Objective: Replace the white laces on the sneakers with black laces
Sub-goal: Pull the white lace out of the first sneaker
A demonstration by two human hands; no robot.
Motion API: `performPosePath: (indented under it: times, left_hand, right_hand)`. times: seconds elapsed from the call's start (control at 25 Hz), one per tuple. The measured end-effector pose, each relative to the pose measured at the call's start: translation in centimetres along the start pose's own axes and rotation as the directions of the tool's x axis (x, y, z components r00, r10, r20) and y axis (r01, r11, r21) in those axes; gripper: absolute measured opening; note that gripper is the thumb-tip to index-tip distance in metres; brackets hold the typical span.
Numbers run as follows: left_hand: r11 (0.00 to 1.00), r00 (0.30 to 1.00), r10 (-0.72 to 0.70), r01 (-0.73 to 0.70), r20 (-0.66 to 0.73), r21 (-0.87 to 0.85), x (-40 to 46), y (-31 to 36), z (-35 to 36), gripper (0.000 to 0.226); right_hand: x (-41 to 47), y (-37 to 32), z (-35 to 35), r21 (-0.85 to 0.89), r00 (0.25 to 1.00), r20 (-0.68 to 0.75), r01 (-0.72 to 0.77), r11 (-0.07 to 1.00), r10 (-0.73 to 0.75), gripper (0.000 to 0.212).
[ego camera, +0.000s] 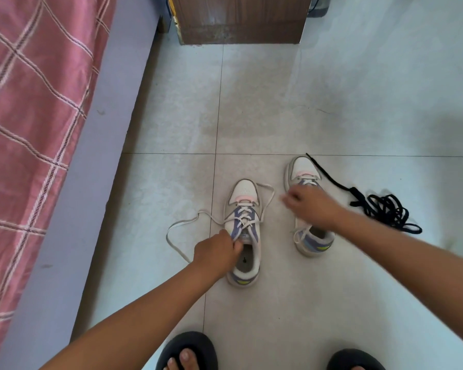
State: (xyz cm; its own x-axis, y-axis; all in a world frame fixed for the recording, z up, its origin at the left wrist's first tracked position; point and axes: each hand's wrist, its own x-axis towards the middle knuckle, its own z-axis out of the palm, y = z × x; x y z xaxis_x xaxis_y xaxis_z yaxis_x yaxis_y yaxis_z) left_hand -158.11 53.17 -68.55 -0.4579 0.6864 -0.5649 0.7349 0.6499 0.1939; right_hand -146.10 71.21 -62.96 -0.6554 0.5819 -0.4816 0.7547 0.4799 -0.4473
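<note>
Two white and purple sneakers stand on the tiled floor, toes pointing away from me. The left sneaker (245, 225) has its white lace (177, 225) untied, with loose ends trailing to both sides. My left hand (215, 251) grips that sneaker at the top of the tongue, by the lace. The right sneaker (305, 166) still carries white laces. My right hand (312, 205) hovers over its middle, blurred, and hides the lacing there. A tangled pile of black laces (382, 210) lies on the floor just right of the right sneaker.
A bed with a pink checked sheet (30, 134) and a grey-purple side runs along the left. A brown wooden cabinet (241, 20) stands at the far end. My feet in dark slippers (187, 351) are at the bottom edge.
</note>
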Motion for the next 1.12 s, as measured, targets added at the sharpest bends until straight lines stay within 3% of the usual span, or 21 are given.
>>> performPosePath:
  times: [0.08, 0.12, 0.2, 0.36, 0.52, 0.68, 0.88, 0.96, 1.04, 1.12]
  left_hand:
    - [0.999, 0.995, 0.029, -0.03, -0.094, -0.012, 0.5, 0.2, -0.7, 0.038]
    - [0.999, 0.993, 0.049, -0.051, -0.106, -0.014, 0.9, 0.4, -1.0, 0.039]
    - [0.996, 0.994, 0.087, -0.087, -0.064, 0.003, 1.5, 0.8, -1.3, 0.038]
    - [0.994, 0.989, 0.106, -0.108, -0.098, -0.014, 1.4, 0.4, -1.4, 0.031]
    - [0.98, 0.965, 0.196, -0.199, -0.177, -0.002, 0.2, -1.2, -1.8, 0.027]
    - [0.942, 0.912, 0.327, -0.337, -0.249, 0.004, 0.0, -2.7, -1.4, 0.022]
    - [0.871, 0.84, 0.491, -0.474, -0.231, 0.129, 0.4, -1.8, 0.1, 0.036]
    - [0.891, 0.879, 0.446, -0.417, -0.172, 0.18, 0.7, -1.1, -0.2, 0.039]
    - [0.893, 0.87, 0.449, -0.435, -0.202, 0.115, 1.3, -0.7, -0.1, 0.033]
    - [0.868, 0.85, 0.445, -0.487, -0.282, -0.1, 1.7, -0.2, 0.1, 0.017]
  right_hand:
    - [-1.5, -2.2, 4.1, -0.045, 0.984, 0.172, 0.053, 0.998, -0.045, 0.033]
    - [-1.7, -3.1, 5.7, -0.065, 0.982, 0.182, 0.067, 0.996, -0.054, 0.041]
    - [-1.0, -4.2, 7.7, -0.102, 0.995, 0.097, 0.048, 0.994, -0.039, 0.048]
    - [0.2, -4.1, 8.0, -0.167, 1.0, 0.024, 0.022, 0.986, -0.019, 0.036]
    - [-1.2, -1.3, 5.8, -0.188, 0.991, 0.059, 0.129, 0.974, -0.12, 0.028]
    - [-2.4, 0.7, 5.4, -0.316, 0.959, -0.025, 0.259, 0.913, -0.281, 0.023]
    - [-2.0, 1.9, 7.0, -0.424, 0.894, -0.054, 0.383, 0.82, -0.445, 0.03]
    - [-1.6, 1.5, 7.6, -0.471, 0.873, -0.078, 0.393, 0.79, -0.481, 0.031]
    - [-0.9, 1.3, 8.6, -0.437, 0.874, -0.117, 0.382, 0.814, -0.472, 0.03]
    - [-0.6, 0.5, 9.0, -0.23, 0.905, -0.11, 0.378, 0.897, -0.41, 0.018]
